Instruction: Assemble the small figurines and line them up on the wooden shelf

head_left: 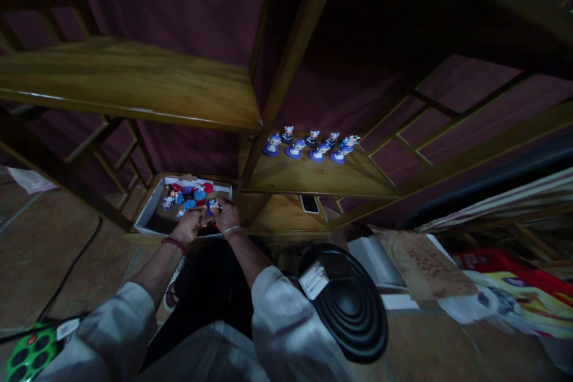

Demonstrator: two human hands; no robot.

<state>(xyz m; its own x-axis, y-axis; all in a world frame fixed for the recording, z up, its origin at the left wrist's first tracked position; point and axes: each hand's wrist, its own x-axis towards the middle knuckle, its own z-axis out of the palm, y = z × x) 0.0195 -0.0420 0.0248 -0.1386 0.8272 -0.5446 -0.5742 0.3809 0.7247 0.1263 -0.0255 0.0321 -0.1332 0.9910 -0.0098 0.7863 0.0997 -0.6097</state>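
Both of my hands come together over the near right part of a shallow open box [154, 206] on the lower shelf. Between them is a small figurine [213, 205] with white and purple parts. My right hand [227, 216] is closed on it from the right. The fingers of my left hand [190, 224] are bent against it from the left. My fingers partly hide the figurine. Several loose figurines in red, blue and white lie in the box, among them a blue-and-white figurine [168, 203] at the left.
On the shelf to the right, purple-based figurines [295, 148] stand in front of dark-clothed figurines [314, 138]. A phone [310, 204] lies on the board below. A black ribbed round stool [351, 316] bears a small box [314, 278]. A green power strip [30, 353] sits at lower left.
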